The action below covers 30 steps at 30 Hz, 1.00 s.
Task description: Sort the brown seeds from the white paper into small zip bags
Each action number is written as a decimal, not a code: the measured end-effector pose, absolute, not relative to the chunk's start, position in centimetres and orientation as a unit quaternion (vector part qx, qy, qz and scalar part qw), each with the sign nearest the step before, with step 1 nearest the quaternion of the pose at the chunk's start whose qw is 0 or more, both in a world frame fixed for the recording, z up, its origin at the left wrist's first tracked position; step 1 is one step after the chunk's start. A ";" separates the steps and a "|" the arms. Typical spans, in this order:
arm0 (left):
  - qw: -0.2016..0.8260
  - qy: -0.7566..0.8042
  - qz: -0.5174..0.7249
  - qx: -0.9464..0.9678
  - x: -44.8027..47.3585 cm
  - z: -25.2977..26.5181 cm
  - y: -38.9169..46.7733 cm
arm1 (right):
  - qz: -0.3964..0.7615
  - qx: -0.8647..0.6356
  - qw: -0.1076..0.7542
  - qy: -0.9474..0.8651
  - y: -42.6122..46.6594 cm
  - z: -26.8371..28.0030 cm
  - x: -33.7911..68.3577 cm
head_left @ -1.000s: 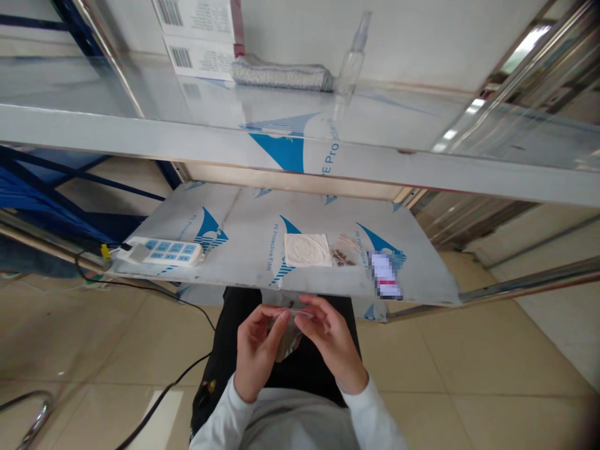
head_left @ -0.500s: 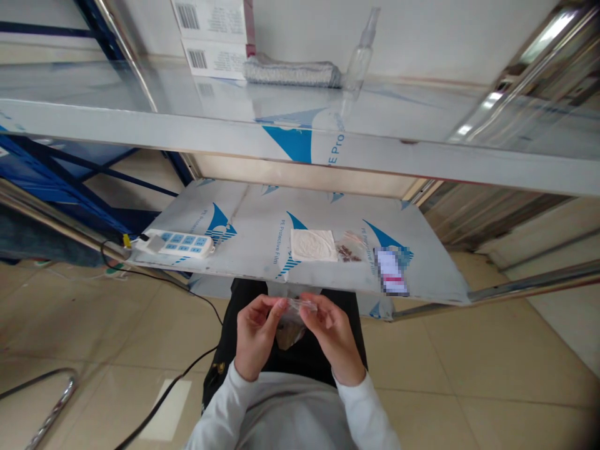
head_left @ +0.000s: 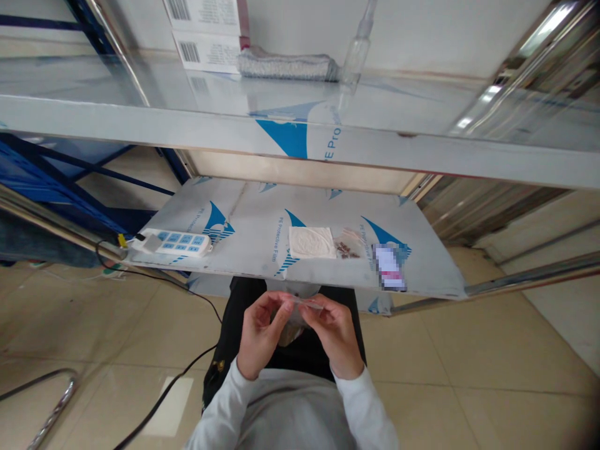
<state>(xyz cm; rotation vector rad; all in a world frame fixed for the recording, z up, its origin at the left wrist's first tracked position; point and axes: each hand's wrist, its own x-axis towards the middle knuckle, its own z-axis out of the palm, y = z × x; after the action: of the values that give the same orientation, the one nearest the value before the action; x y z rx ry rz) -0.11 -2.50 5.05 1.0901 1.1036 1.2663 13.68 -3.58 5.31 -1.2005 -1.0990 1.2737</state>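
Between my hands, over my lap, is a clear plastic bag (head_left: pixel 294 320) with something brownish in its lower part that I cannot make out. My left hand (head_left: pixel 263 331) pinches the bag's top edge between thumb and fingers. On the other side of that edge, my right hand (head_left: pixel 334 328) grips it the same way. Beyond the hands, on the lower shelf, lies a white square pad (head_left: pixel 312 242). Touching its right side is a small clear bag (head_left: pixel 347 245) with dark brown bits inside.
The lower shelf (head_left: pixel 253 250) also bears a power strip (head_left: pixel 175 242) at left and a blurred-out phone-like object (head_left: pixel 390 267) at right. The upper shelf (head_left: pixel 187 128) holds boxes (head_left: pixel 209 50), a folded cloth (head_left: pixel 288 65) and a spray bottle (head_left: pixel 357 53). A black cable (head_left: pixel 173 381) crosses the floor.
Both hands have come slightly closer together at the bag's top edge, and the fingertips nearly meet. The view has shifted a little; the things on the shelves stay put.
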 end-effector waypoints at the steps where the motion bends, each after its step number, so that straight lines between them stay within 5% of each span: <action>1: 0.546 0.458 0.526 0.464 -0.1 5.0 -2.5 | 0.526 -0.502 0.510 -0.459 -3.6 5.4 13.7; 24: 0.508 0.480 0.525 0.485 0.6 5.1 -2.5 | 0.575 -0.477 0.551 -0.373 -3.8 5.1 12.9; 30: 0.512 0.487 0.520 0.480 1.0 4.8 -2.8 | 0.505 -0.513 0.612 -0.328 -4.2 4.3 13.1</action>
<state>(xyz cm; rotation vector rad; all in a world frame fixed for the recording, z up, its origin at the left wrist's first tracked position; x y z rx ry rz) 1.02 -2.78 4.78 1.1547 1.1719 1.2504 13.08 -4.21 4.26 -1.1831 -0.7571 1.1641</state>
